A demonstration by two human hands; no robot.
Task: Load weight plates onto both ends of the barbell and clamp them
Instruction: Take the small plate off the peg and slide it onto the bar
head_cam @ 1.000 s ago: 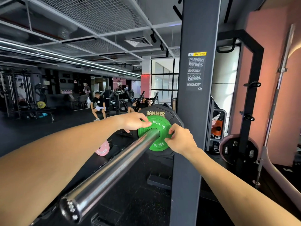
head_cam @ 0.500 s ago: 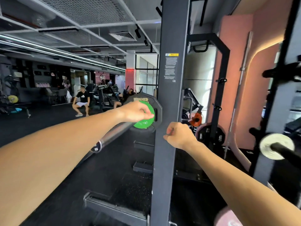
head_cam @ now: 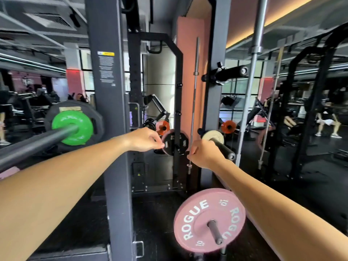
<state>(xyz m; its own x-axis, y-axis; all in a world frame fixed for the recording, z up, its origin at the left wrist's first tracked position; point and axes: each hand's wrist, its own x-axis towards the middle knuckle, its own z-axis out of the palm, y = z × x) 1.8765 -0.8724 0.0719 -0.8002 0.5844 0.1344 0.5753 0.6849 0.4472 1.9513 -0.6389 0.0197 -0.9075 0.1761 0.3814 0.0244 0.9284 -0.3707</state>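
Note:
The barbell (head_cam: pixel 37 142) runs in from the left, carrying a green plate (head_cam: pixel 75 129) pressed against a larger black plate (head_cam: pixel 54 110) behind it. My left hand (head_cam: pixel 145 139) hangs in the air right of the rack's upright (head_cam: pixel 111 129), fingers loosely curled, holding nothing. My right hand (head_cam: pixel 204 154) is also empty and loosely curled, in front of a black storage peg bearing a cream plate (head_cam: pixel 211 136). A pink Rogue plate (head_cam: pixel 195 223) sits on a low peg below my right forearm. Spring clamps (head_cam: pixel 218 74) hang on an upper black peg.
A black plate (head_cam: pixel 174 142) and an orange plate (head_cam: pixel 162 127) are stored on the rack behind my hands. Spare bars (head_cam: pixel 252 87) stand upright at the right. People exercise in the background and in the mirror on the right.
Both hands have left the green plate and moved right past the upright. My view has swung right toward the storage pegs, clamps and pink plate.

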